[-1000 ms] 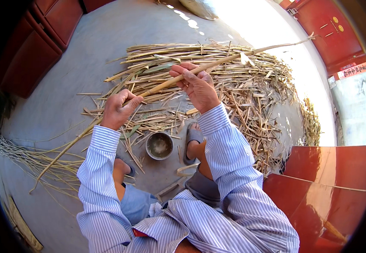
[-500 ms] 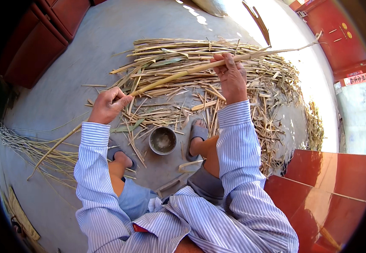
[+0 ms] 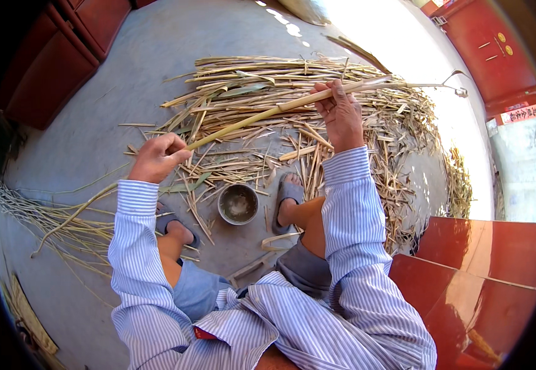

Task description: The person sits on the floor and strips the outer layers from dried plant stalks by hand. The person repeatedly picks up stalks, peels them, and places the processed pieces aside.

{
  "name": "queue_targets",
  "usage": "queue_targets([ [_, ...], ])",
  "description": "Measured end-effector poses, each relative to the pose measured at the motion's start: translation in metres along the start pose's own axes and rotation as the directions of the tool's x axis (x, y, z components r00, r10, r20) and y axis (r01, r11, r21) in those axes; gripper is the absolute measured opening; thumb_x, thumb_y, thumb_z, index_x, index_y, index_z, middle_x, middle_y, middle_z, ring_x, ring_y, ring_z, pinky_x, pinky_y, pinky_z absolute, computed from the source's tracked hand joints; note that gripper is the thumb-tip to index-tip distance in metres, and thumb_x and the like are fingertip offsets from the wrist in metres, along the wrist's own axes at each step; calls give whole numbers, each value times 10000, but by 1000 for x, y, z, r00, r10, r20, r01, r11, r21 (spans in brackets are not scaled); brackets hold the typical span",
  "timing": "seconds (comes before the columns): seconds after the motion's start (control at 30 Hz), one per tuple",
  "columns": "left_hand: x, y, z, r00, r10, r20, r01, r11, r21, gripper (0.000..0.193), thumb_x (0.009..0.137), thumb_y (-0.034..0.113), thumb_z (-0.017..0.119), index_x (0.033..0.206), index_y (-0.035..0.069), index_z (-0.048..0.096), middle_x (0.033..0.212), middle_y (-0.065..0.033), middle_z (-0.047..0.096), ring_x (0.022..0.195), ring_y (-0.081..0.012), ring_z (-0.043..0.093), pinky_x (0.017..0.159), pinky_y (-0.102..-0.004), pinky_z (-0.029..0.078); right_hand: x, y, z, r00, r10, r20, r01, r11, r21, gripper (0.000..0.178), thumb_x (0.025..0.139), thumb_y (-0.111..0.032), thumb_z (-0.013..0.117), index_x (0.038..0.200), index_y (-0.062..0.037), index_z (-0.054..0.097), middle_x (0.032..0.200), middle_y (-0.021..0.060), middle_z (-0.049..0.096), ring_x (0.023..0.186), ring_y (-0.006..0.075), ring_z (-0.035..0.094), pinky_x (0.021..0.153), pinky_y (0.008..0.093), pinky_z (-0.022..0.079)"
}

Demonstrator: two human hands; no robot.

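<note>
A long yellow-brown reed stalk (image 3: pixel 243 126) runs slantwise in front of me, low on the left and higher on the right. My left hand (image 3: pixel 157 158) is closed round its lower part, and the tail of the stalk reaches past that wrist toward the floor. Farther up, my right hand (image 3: pixel 342 116) pinches the stalk between thumb and fingers. Beyond this hand the stalk thins into a dry, twisted tip at the far right, with a loose brown leaf strip standing off it. Below the stalk lies a large pile of dry stalks (image 3: pixel 261 68).
Between my feet stands a round metal bowl (image 3: pixel 238 205) with some liquid in it. Thin stalks (image 3: pixel 70 219) lie at the left, and stripped husks (image 3: pixel 397 179) litter the floor at the right. Red furniture (image 3: pixel 52 68) is at the upper left; a red glossy surface (image 3: pixel 465 259) is at the lower right.
The stalk's far tip has dropped and bent, and the loose leaf strip has swung over to the left. Both hands have barely moved and keep their hold.
</note>
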State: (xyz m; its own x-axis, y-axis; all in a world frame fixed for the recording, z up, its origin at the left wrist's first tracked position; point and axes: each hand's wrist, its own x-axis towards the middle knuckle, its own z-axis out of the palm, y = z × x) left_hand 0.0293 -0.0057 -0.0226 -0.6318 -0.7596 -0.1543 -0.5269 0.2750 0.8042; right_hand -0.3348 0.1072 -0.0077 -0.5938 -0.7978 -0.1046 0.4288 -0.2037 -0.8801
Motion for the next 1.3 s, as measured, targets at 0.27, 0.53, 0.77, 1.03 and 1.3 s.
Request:
queue_targets([
  [0.27,15,33,39,911,237,-336,-281,956,-88,224,825,211,759,870,7,680,749,-86,687,665,-145,620,612,-292,479,-10,3,24,993,-115,4,115,992,-60,248,949,-321,611,925,-74,616,903,99,709,774,133,662,678,249,554],
  [0.53,15,28,30,964,161,-214,-194,970,-146,264,847,263,742,832,9,672,699,-76,654,624,-130,579,587,-276,457,-25,-4,23,975,35,221,-75,982,175,437,999,-287,513,1313,3,426,1317,168,542,1183,243,562,947,329,503],
  [0.77,19,31,35,867,336,-368,-350,936,30,299,824,314,759,821,32,660,684,-73,649,578,-140,569,541,-287,440,-34,22,58,984,-85,155,96,993,-66,262,942,-214,629,1111,-22,572,1013,127,698,922,187,685,744,254,562],
  [1.03,15,36,33,860,332,-387,-325,942,85,315,810,334,764,810,42,646,688,-77,649,588,-172,581,544,-310,447,-15,9,38,960,-262,-100,270,959,81,297,960,-337,588,1005,-44,576,907,98,708,792,153,678,651,229,546],
  [1.3,19,28,31,873,323,-366,-341,940,16,308,816,316,763,800,31,646,679,-90,638,593,-168,573,545,-319,440,-37,22,59,958,-27,286,5,997,76,274,971,-163,568,1197,-15,520,1158,156,648,1079,242,636,854,297,554],
])
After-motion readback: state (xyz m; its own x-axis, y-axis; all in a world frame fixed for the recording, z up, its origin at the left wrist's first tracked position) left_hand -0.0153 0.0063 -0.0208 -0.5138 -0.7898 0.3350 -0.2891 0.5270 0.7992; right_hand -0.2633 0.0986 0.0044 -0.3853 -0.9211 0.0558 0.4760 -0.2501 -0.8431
